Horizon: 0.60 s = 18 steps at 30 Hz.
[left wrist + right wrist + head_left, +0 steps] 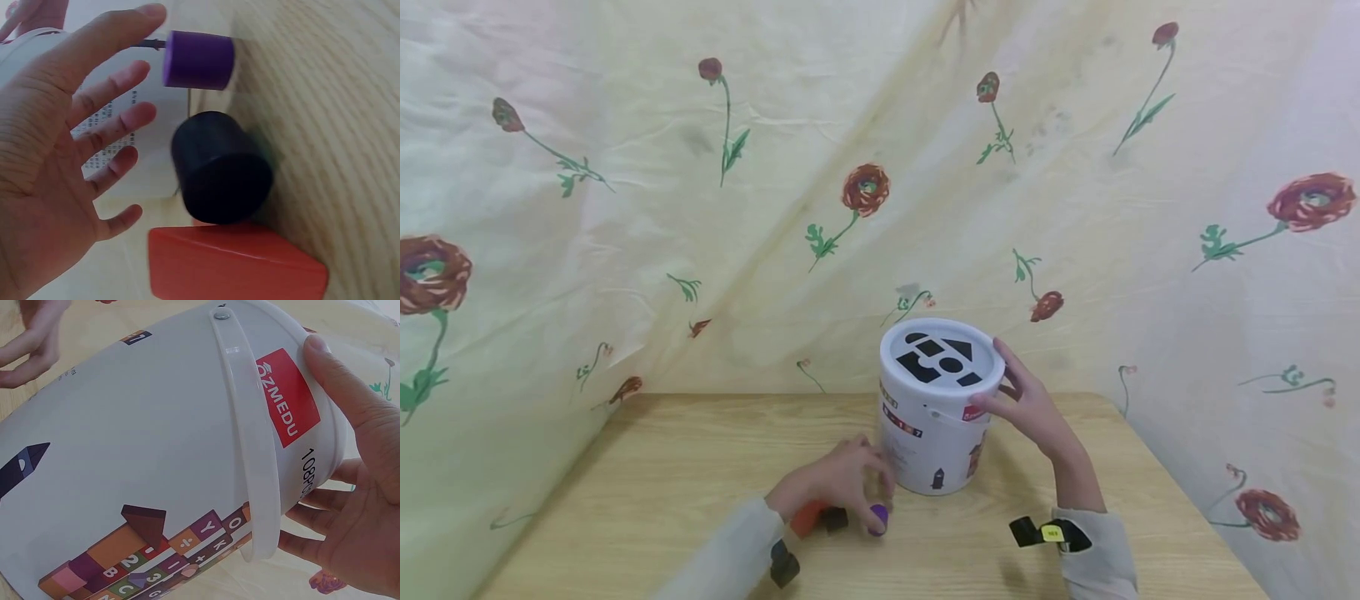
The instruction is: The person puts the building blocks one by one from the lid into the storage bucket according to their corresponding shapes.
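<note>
A white bucket (936, 433) with a shape-sorter lid (942, 357) stands on the wooden table (662, 475). My right hand (1017, 398) grips its upper right side, thumb on the rim and fingers curled behind the wall (156, 444). My left hand (850, 479) hovers with spread fingers (119, 84) over three blocks left of the bucket's base and holds nothing. These are a purple cylinder (199, 60), a black cylinder (222, 167) and a red-orange wedge (237, 265). From the head they show as purple (878, 518), black (834, 520) and orange (807, 518).
A flowered cream cloth (775, 208) hangs behind and to both sides of the table. The bucket's white handle (247, 437) lies flat against its wall. Bare wood lies to the left and right of the bucket.
</note>
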### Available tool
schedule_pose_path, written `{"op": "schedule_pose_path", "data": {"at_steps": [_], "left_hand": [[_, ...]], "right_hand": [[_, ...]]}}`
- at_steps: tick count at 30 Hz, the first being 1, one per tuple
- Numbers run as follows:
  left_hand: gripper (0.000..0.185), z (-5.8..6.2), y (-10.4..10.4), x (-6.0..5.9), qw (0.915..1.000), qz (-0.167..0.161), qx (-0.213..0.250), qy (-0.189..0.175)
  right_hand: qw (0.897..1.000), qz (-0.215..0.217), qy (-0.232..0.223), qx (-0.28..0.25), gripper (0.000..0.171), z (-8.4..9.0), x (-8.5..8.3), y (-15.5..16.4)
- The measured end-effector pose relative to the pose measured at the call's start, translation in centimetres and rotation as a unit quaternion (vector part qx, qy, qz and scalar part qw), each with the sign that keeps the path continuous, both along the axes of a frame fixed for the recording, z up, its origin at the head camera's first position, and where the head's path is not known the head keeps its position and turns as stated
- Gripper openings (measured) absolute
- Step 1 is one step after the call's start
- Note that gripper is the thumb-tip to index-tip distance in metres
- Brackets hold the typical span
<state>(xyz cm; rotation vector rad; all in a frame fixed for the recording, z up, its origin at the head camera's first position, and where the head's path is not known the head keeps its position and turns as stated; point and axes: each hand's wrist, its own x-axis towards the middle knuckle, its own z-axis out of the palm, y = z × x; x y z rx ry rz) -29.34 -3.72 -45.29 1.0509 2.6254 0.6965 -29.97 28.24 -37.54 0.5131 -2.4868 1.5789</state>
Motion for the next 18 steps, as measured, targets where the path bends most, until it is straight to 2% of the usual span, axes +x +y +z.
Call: {"op": "schedule_pose_path", "data": {"at_steps": [3,8,12,15,18], "left_hand": [[0.030,-0.2,-0.1,0.1,0.9998,-0.006,-0.017,-0.004],[0.026,-0.5,-0.2,-0.1,0.9996,-0.017,-0.019,0.008],[0.026,-0.6,-0.3,-0.3,0.9996,-0.010,-0.018,0.022],[0.025,-0.3,-0.4,-0.3,0.9997,0.000,-0.015,0.021],[0.024,0.5,-0.6,-0.3,0.9996,0.015,-0.012,0.019]], "right_hand": [[1.000,0.002,0.001,0.000,0.098,0.0,0.0,0.1],[1.000,0.001,0.003,0.002,0.098,-0.1,-0.2,0.2],[1.000,0.000,0.004,0.003,0.098,-0.1,-0.2,0.2],[1.000,0.000,0.003,0.001,0.097,0.0,-0.1,0.1],[1.000,0.001,0.003,0.003,0.097,0.0,-0.1,0.1]]}}
